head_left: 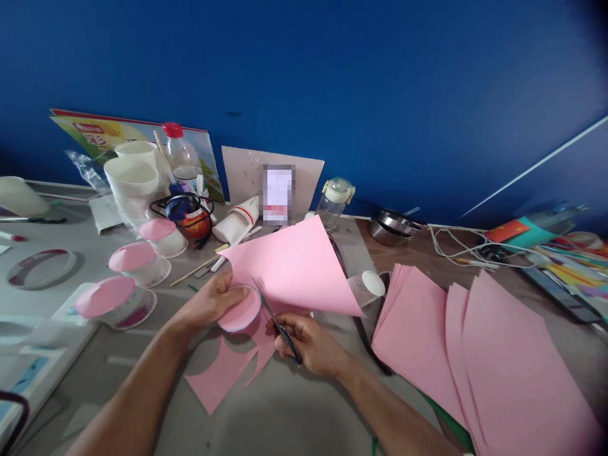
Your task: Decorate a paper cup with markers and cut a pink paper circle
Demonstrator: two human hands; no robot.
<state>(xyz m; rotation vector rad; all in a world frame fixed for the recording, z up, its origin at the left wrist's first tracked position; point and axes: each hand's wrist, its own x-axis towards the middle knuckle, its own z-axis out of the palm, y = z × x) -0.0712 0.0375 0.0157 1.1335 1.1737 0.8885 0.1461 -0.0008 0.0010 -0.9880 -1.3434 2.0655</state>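
Note:
My left hand [219, 301] pinches a round pink piece with a pale rim [240, 311] between thumb and fingers. A large pink sheet [294, 269] rises behind it, its upper part raised off the table. In my right hand [308, 342] are dark-handled scissors [286, 339], their blades pointing up and left between the round piece and the sheet. Below the hands lies a cut pink scrap [221, 373] with curved edges. Three white cups topped with pink paper, the nearest one [107, 301] largest in view, stand to the left.
Pink sheets [418, 335] are spread at the right. Stacked white cups [133, 187], a red-capped bottle [178, 149] and a phone [278, 195] stand at the back. A white cup [368, 288] lies behind the sheet; white cables [456, 247] run at the back right.

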